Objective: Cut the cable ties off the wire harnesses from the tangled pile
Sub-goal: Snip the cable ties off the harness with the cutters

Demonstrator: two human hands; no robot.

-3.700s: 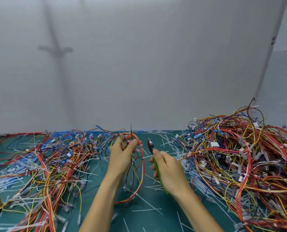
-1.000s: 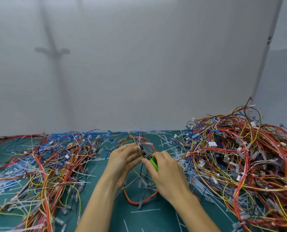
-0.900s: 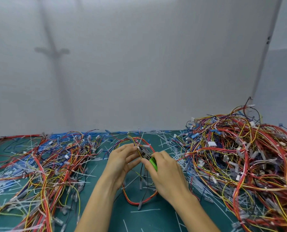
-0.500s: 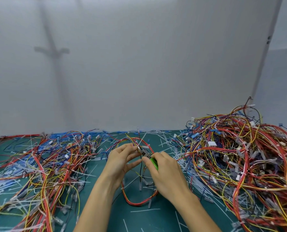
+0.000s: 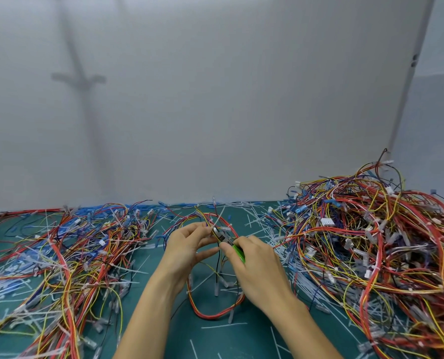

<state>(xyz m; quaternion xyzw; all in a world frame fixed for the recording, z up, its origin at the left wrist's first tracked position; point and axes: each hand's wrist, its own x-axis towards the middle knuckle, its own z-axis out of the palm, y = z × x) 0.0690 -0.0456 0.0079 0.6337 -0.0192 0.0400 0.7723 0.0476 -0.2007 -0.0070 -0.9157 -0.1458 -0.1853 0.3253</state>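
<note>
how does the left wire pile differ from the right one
The left pile lies low and spread out, with the green mat showing between strands; the right pile is heaped high and dense, hiding the mat. Loose white ties lie strewn across the left pile; at the right pile they show mainly along its left edge. Both mix red, yellow and blue wires with white connectors.
</note>
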